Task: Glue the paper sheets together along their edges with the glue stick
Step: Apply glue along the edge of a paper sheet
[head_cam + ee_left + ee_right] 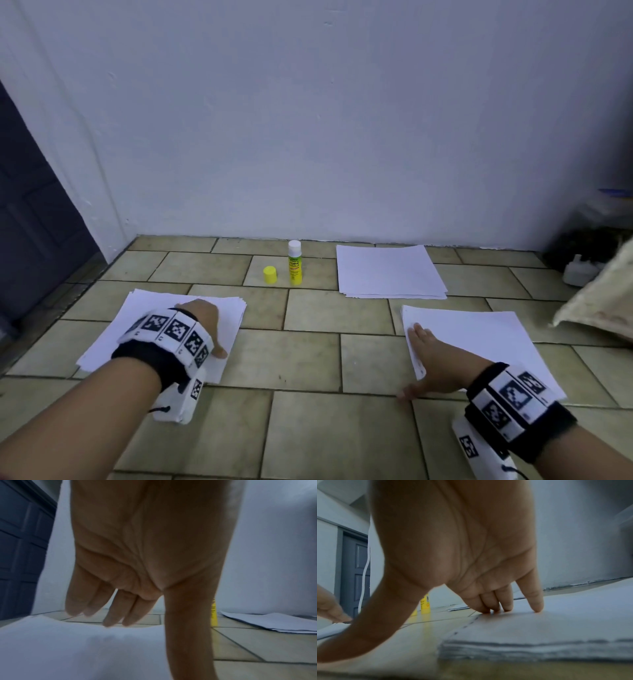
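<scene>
The work surface was a tiled floor [308, 359] that met a pale wall [342, 120] at its far edge. Three stacks of white paper lay on it. The left paper stack [226, 308] sat toward the near left part of the floor, its sheets slightly fanned at the far right corner. The right paper stack [479, 339] sat toward the near right. The far paper stack [387, 270] lay close to the wall, right of centre, and nothing touched it.

The glue stick [295, 263] stood upright near the wall edge, between the left and far stacks, uncapped, white top exposed. Its yellow cap [270, 274] stood on the floor just to its left, apart from it.

The left hand [202, 318] was over the left paper stack, palm down. In the left wrist view its fingers [113, 609] were straight and close together, tips at the sheet surface; whether they pressed the paper could not be told. Thumb extended toward the stack's near right edge.

The right hand [431, 359] lay on the left edge of the right paper stack. In the right wrist view its fingertips [537, 605] touched the top sheet, straight, with the little finger set slightly apart from the other three. The thumb reached off the stack onto the bare tile. Neither hand gripped anything.

A dark door [30, 222] stood at the left. A beige cloth [603, 301] lay at the right edge of the floor.
</scene>
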Motion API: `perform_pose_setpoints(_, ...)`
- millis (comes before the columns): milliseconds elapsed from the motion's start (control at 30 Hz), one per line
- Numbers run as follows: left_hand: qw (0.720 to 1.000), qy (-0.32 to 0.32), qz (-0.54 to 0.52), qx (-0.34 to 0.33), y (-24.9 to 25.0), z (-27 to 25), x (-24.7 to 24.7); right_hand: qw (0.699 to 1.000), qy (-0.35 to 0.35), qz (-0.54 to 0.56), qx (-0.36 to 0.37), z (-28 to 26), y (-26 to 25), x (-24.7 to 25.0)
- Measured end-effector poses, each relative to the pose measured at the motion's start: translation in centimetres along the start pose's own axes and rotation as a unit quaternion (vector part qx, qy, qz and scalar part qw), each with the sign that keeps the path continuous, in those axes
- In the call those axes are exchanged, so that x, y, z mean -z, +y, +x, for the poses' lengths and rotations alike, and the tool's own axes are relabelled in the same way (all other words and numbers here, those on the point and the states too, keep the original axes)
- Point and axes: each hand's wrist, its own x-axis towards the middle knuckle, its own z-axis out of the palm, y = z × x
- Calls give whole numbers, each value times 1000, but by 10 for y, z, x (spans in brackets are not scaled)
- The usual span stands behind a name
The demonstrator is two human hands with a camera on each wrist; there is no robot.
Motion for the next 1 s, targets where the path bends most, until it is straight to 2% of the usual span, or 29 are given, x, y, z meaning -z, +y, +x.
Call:
perform_pose_setpoints(167,999,44,-10,27,-16,-7,-17,1000,10,8,1,1,0,-2)
perform_pose_setpoints(300,999,32,-21,11,-25,-12,-15,999,27,23,11,-1,1,-1)
perform_pose_setpoints(400,999,46,1,-3,-22,-18,-9,998,46,40,7,0,3,-3)
perform_pose_setpoints(500,987,151,37,-49,3,-34,3,995,76,56,-2,4,4,-3)
perform_pose_setpoints(567,980,177,51,-77,26,-36,9,993,102,58,-10,8,4,-1)
perform_pose_setpoints(633,985,156,20,-66,49,-26,12,991,122,60,-14,12,4,1)
perform_pose_setpoints(733,984,171,-9,-43,62,-14,15,988,135,74,-14,17,8,2)
perform_pose_setpoints(900,994,76,-11,72,34,-3,-4,987,139,80,-14,20,15,1)
perform_pose_setpoints(1000,995,70,-55,47,13,6,-21,986,145,79,-18,21,16,3)
